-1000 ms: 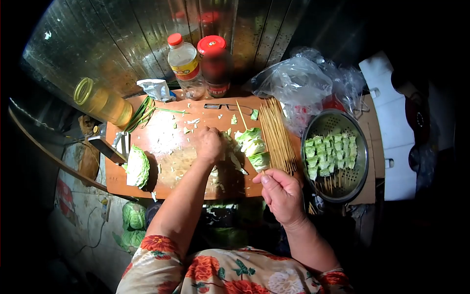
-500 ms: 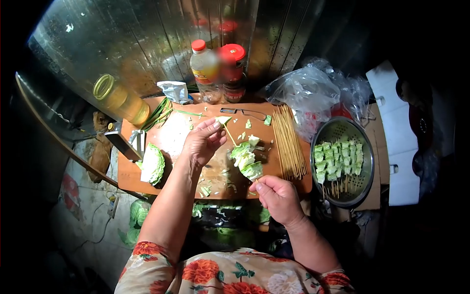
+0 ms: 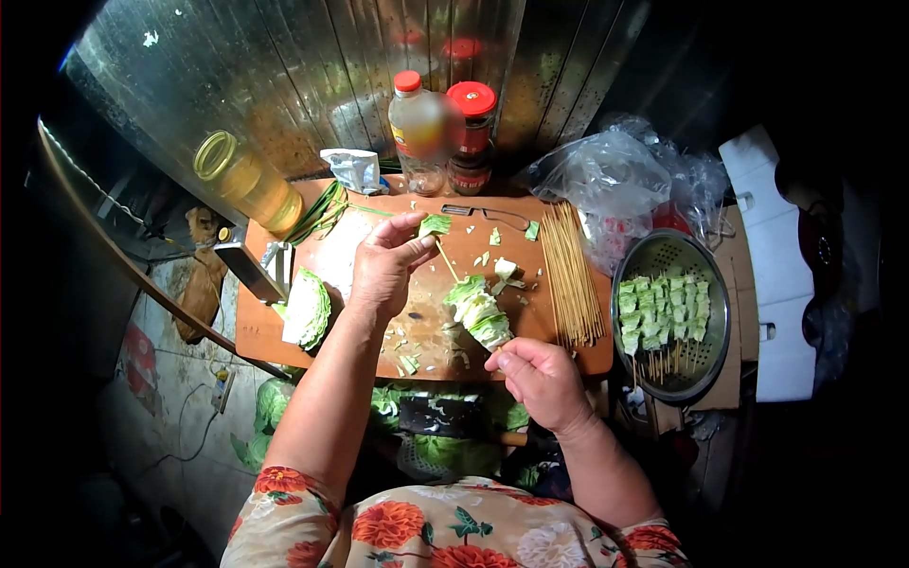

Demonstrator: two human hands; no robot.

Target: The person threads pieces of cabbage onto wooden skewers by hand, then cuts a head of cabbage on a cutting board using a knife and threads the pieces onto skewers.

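Note:
My right hand is closed around the lower end of a bamboo skewer, which slants up to the left above the board. Folded pale-green cabbage pieces are threaded on it, bunched just above my right fingers. At the skewer's upper tip, my left hand pinches a small cabbage leaf piece between thumb and fingers. Whether the tip has pierced this leaf is hard to tell. Beyond my left forearm, a cut cabbage wedge lies on the wooden board.
Bare skewers lie in a bundle on the board's right. Beside them, a metal colander holds several cabbage skewers. A peeler, cabbage scraps, a jar of yellow liquid and a red-capped bottle stand or lie toward the back.
The leaf piece in my left hand has turned to show more of its green face at the skewer tip. My right hand keeps its grip; the whole view has shifted slightly.

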